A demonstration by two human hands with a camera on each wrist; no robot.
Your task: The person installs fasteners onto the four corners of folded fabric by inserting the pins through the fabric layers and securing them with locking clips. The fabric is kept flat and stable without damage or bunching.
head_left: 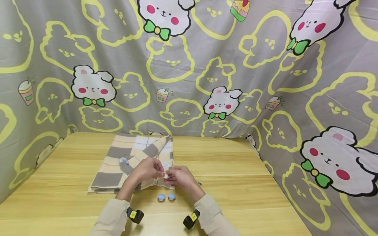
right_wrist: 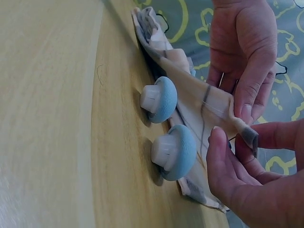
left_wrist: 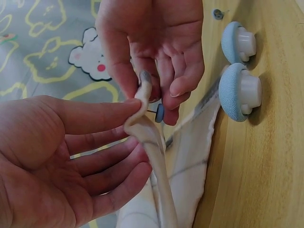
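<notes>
A plaid blanket (head_left: 112, 167) in beige, grey and white lies folded on the table. My left hand (left_wrist: 71, 156) pinches its raised edge (left_wrist: 145, 114) between thumb and fingers. Opposite, my right hand (right_wrist: 266, 175) grips the grey-tipped corner (right_wrist: 249, 137). A small pin (left_wrist: 160, 113) with a flat blue-grey head and thin shaft stands at the cloth by the right fingertips. Fingers partly hide how far its shaft goes into the cloth. Near my wrists, two light-blue mushroom-shaped caps (head_left: 161, 197) with white stems sit on the tabletop.
Another small pin (left_wrist: 217, 14) lies on the wooden table (head_left: 236, 196), just right of my right hand. Light-blue pieces (head_left: 123, 160) rest on the blanket's folded-over flap. A grey cartoon-print curtain (head_left: 177, 82) surrounds the table's back and sides.
</notes>
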